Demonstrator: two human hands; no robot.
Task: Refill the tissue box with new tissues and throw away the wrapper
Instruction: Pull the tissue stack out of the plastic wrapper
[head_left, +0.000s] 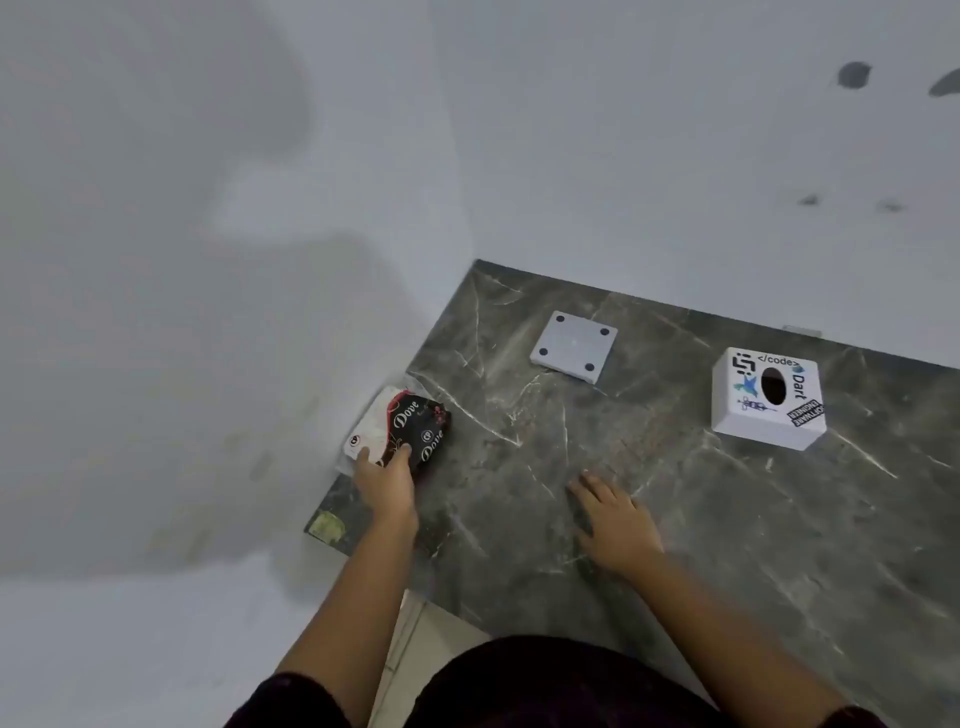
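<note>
A black, white and red Dove tissue pack lies at the left edge of the dark marble counter. My left hand rests on its near end, fingers curled over the wrapper. A white tissue box covered in stickers, with an oval hole on top, stands at the right. Its flat white base plate, with a dark pad at each corner, lies apart from it near the wall. My right hand lies flat on the counter between pack and box, fingers spread, holding nothing.
A white wall runs behind the counter and along its left side, with dark smudges at the upper right. A yellowish patch marks the counter's near left corner. Pale floor shows below the counter edge.
</note>
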